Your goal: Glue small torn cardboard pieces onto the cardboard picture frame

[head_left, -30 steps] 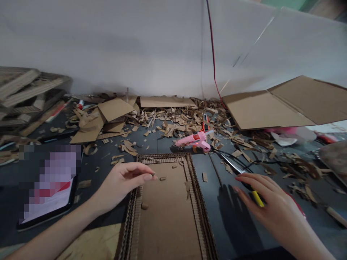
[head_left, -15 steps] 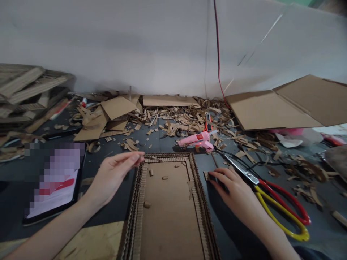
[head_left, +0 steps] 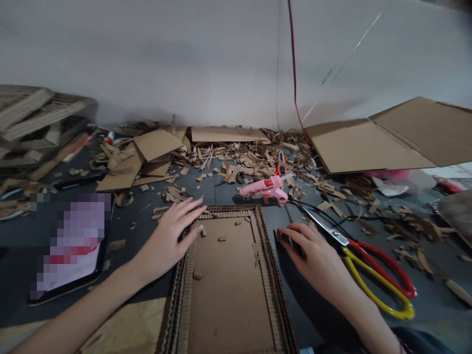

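Observation:
A shallow cardboard tray with layered corrugated walls lies in front of me, its near end cut off by the picture's bottom edge. Several small cardboard rolls and torn bits rest inside it. Over the tray's far left corner, my left hand is open, fingers spread and holding nothing. To the right of the tray, my right hand pinches a small piece of corrugated cardboard low over the dark table; the fingers partly hide it. A pink hot glue gun lies beyond the tray.
Large scissors with red and yellow handles lie right of my right hand. A tablet is at left. Cardboard scraps cover the far table, with cardboard sheets at right and stacked cardboard frames at left.
My left hand has opened from a pinch at the tray's far left corner and spread its fingers over that side. My right hand keeps its piece, nearly in place. The view has shifted slightly.

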Available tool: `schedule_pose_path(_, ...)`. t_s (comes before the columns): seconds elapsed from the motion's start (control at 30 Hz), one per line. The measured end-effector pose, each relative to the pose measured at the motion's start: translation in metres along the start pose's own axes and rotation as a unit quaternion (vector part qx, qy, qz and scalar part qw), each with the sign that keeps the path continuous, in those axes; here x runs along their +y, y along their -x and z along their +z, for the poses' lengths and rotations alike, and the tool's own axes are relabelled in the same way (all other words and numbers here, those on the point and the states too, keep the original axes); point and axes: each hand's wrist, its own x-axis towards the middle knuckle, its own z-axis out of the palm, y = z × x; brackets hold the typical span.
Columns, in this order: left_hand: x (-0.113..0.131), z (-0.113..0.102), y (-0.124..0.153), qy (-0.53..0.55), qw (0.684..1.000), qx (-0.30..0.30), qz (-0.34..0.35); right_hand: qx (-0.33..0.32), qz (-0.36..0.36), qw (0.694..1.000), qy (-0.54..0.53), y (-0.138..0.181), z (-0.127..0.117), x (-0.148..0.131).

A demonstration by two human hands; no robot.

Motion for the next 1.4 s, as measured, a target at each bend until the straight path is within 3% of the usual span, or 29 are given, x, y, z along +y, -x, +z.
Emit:
schedule_pose_path(0.07,0.001,0.002,0.000,-0.032,0.998,-0.056,0.016,0.024,-0.012,1.000,0.009,-0.004,-0.005,-0.005)
schedule_pose_path(0.13,0.001,0.002,-0.001,-0.058,0.995,-0.073,0.026,0.031,-0.034,0.999,0.003,-0.011,-0.011,-0.014)
schedule_pose_path(0.37,0.001,0.001,0.002,-0.057,0.996,-0.031,0.056,-0.085,-0.179,0.979,-0.044,-0.052,-0.014,-0.058)
schedule_pose_path(0.57,0.001,0.001,0.002,-0.068,0.995,-0.048,0.054,-0.109,-0.243,0.964,-0.015,-0.079,0.005,-0.074)
schedule_pose_path(0.97,0.001,0.001,0.004,-0.105,0.991,-0.064,0.057,-0.111,-0.240,0.964,-0.011,-0.073,0.017,-0.079)
schedule_pose_path(1.27,0.002,0.001,0.005,-0.077,0.995,-0.050,0.030,-0.112,-0.269,0.950,-0.111,-0.070,0.003,-0.077)
schedule_pose_path(1.4,0.002,0.002,0.005,-0.062,0.996,-0.053,0.030,-0.096,-0.249,0.955,-0.133,-0.071,0.000,-0.073)
